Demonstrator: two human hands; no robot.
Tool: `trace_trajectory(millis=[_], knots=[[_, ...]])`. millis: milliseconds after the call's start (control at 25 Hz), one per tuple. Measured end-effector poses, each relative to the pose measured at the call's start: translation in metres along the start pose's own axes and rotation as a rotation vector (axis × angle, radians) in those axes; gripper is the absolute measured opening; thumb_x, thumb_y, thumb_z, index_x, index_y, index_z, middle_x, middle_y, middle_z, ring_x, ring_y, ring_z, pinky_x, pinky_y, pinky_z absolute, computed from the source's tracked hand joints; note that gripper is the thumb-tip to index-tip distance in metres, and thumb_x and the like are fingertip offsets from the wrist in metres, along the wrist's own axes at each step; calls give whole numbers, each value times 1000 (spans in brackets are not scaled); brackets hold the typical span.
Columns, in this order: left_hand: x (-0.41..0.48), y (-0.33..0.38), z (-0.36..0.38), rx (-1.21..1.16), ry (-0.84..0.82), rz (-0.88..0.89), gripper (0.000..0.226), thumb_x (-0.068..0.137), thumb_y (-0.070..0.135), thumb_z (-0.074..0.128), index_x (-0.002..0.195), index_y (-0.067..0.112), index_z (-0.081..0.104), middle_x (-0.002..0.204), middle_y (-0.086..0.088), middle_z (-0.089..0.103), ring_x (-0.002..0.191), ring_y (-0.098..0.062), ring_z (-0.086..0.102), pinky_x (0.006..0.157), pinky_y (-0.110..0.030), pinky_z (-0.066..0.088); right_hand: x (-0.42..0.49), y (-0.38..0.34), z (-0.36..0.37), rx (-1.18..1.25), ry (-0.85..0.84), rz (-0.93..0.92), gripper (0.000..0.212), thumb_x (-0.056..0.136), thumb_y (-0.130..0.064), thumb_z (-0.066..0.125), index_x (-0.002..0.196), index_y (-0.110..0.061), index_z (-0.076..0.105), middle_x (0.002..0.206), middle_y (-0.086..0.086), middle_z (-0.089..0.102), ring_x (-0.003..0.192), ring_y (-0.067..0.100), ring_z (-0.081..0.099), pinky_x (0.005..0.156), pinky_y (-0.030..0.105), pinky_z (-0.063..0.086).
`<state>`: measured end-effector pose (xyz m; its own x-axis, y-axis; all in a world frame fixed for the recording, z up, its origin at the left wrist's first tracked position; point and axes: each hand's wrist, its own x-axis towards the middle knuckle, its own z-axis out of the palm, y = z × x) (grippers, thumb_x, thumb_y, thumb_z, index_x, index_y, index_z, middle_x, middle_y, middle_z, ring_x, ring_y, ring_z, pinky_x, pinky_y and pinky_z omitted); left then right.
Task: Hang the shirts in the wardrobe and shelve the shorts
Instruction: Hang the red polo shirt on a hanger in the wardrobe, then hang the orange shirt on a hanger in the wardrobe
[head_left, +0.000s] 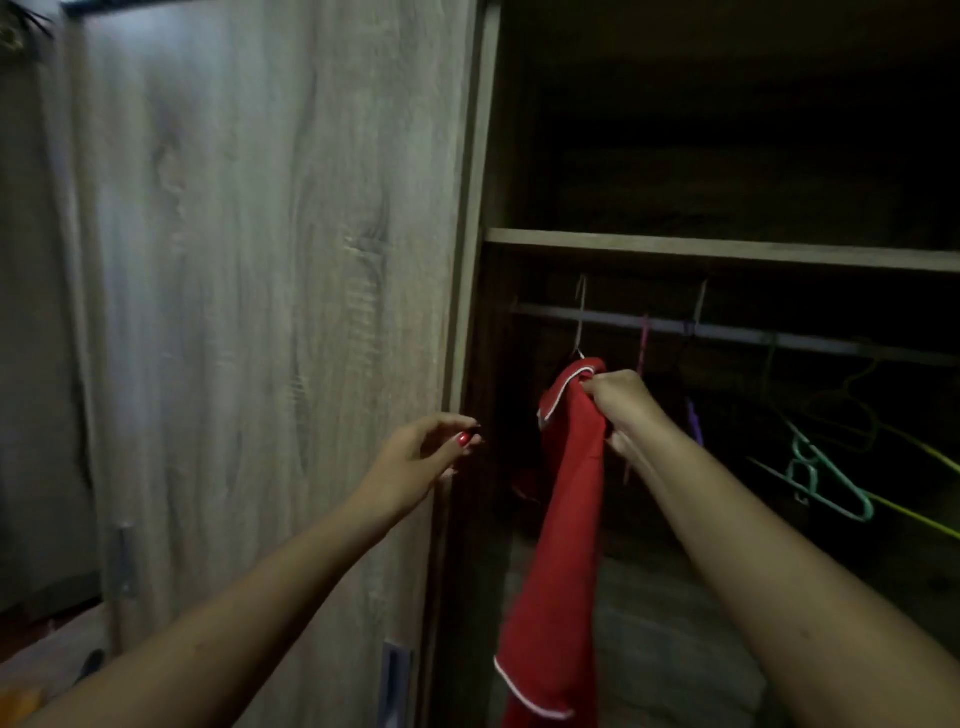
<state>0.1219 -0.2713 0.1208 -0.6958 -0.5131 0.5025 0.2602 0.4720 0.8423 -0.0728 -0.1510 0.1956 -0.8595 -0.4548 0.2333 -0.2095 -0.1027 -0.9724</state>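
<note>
A red shirt (563, 519) with white piping hangs from a thin hanger (581, 317) hooked on the wardrobe rail (737, 332). My right hand (621, 402) grips the shirt at its top, just below the hanger hook. At the edge of the wardrobe door my left hand (426, 452) hovers with fingers loosely curled and holds nothing. The lower part of the shirt drops out of view at the bottom.
The wood-grain wardrobe door (270, 312) fills the left half. A shelf (727, 249) runs above the rail. Several bare hangers hang further right: pink (643, 343), purple (693, 421), teal (826, 478), yellow-green (904, 447). The wardrobe interior is dark.
</note>
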Motion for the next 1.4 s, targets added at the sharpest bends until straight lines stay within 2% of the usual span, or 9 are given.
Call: trace_trajectory(millis=[160,320,480,600,680,880,1160,1280,1400], knots=[[-2,15,-17,-11,10,-32,15,95,21,52,104,27,63,102,3,73,96,-5,67,78,-24,52,77,49,13,-255,122,7,25,80,-8,53,100,3,64,102,26,67,92,37,66,83,49,56],[-12,20,-28,-19,26,-57,16,95,19,52,106,22,63,104,-1,72,97,-9,68,83,-27,55,60,69,5,-458,110,-7,17,83,-7,58,70,-4,67,81,21,65,77,32,63,76,39,51],[-39,4,-46,10,10,-124,23,96,15,51,116,10,61,107,-3,71,98,-11,69,81,-24,55,17,62,6,-836,221,-528,21,76,-5,60,96,-1,67,114,23,55,106,37,52,99,40,38],[-72,-20,-80,14,75,-236,22,98,15,48,115,10,59,100,0,70,89,-5,67,75,-19,52,-38,46,45,-548,152,-954,23,75,1,55,95,-7,62,109,18,48,103,28,48,93,37,39],[-94,-36,-115,-2,161,-321,19,98,17,48,112,11,60,98,0,69,84,-4,67,73,-19,52,-76,41,87,-402,12,-1035,18,77,5,54,91,-4,62,101,15,52,94,20,52,83,28,42],[-167,-59,-224,5,468,-430,15,97,16,50,105,10,61,92,-4,69,77,-8,67,67,-20,52,-143,82,227,-288,-482,-977,16,78,4,57,86,-9,62,87,2,58,72,9,50,66,11,37],[-336,-113,-403,524,964,-685,17,94,12,54,94,14,72,98,-9,71,87,-20,65,73,-31,52,-246,178,412,-286,-948,-768,14,81,1,58,86,-11,63,86,0,59,79,11,56,69,9,39],[-378,-148,-432,649,951,-866,23,94,22,55,93,8,73,91,-10,71,81,-22,62,70,-33,49,-281,206,473,-355,-1026,-698,12,86,-11,60,97,-11,61,97,0,55,92,16,55,77,20,41],[-376,-173,-437,725,774,-948,33,93,31,56,75,8,70,70,-9,67,63,-24,57,59,-31,43,-298,231,518,-615,-1091,-573,43,87,-30,61,123,-9,50,124,7,48,112,22,51,92,36,47]])
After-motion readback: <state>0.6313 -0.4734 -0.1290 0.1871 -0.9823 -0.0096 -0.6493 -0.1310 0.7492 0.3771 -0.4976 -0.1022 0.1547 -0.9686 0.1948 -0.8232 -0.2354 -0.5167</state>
